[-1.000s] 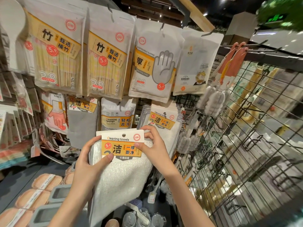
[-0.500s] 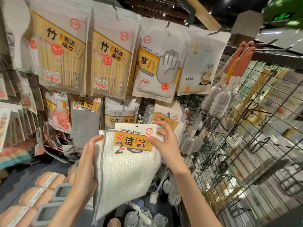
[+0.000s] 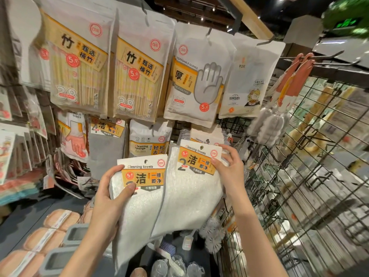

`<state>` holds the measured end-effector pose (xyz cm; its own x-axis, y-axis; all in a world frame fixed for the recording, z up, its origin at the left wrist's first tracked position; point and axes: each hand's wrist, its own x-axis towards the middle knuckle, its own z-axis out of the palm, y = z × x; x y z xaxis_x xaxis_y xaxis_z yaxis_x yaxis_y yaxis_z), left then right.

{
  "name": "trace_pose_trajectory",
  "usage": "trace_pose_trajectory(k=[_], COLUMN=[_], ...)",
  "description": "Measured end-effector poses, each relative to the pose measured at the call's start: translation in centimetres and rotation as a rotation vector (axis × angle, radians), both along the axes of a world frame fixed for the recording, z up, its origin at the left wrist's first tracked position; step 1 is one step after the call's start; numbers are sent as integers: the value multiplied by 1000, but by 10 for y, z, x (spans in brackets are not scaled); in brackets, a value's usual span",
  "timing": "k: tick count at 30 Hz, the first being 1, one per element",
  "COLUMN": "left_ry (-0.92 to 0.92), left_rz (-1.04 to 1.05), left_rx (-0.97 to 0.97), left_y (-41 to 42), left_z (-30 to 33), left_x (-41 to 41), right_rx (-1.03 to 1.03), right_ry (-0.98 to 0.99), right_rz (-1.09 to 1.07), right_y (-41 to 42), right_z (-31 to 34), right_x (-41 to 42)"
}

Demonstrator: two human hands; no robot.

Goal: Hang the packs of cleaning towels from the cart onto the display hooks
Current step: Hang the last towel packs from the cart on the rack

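— Two packs of cleaning towels are up before us: the left pack (image 3: 139, 188) sits lower, and the right pack (image 3: 194, 176) overlaps its edge, its card header raised toward the hanging towel packs (image 3: 203, 136) behind.

— How do we hold them?

— Our left hand (image 3: 108, 196) grips the left pack's side, thumb pressed over the orange label. Our right hand (image 3: 229, 168) pinches the right pack's header at its corner, fingers curled behind the card.

— And around them?

— Sponge pack (image 3: 148, 140) just left; wire grid (image 3: 299, 176) to the right.
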<state>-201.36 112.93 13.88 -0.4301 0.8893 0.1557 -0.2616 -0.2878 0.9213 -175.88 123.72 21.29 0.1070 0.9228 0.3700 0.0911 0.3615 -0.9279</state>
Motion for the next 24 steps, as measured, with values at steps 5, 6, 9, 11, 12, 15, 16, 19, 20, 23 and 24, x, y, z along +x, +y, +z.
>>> trace_pose_trajectory(k=[5,6,9,11,12,15,16,19,20,23,24], left_ry=[22,25,46,70,85,138,143,112,105,78,74], left_rz=[49,60,89,113,125,154,159,158,157,141,134], left_rx=[2,1,3,12,21,27,23,8,6,5,4], left_y=[0,0,-2,-3,-4,-6,-6,-6,-5,-5,-6], left_z=[-1,-2,-5,-5,-4,-1,-1,-4,-5,-5,-5], left_x=[-4,-5,-7,-9,-9,-11,-12,-13,-13,-11,-11], right_rx=[43,41,0,-31,-44,-50,-49,-38,-30,-19,-16], right_ry=[7,3,11,10,16,19,9,-30,-44,-72,-80], right_rz=[-103,-112,-149,-177,-188,-219,-226,-234,-246,-301,-305], right_y=[23,27,37,43,46,54,56,64,66,71,72], right_z=[9,7,-3,-9,-11,-15,-16,-18,-20,-23,-24], right_x=[11,11,14,17,17,18,17,12,11,6,4])
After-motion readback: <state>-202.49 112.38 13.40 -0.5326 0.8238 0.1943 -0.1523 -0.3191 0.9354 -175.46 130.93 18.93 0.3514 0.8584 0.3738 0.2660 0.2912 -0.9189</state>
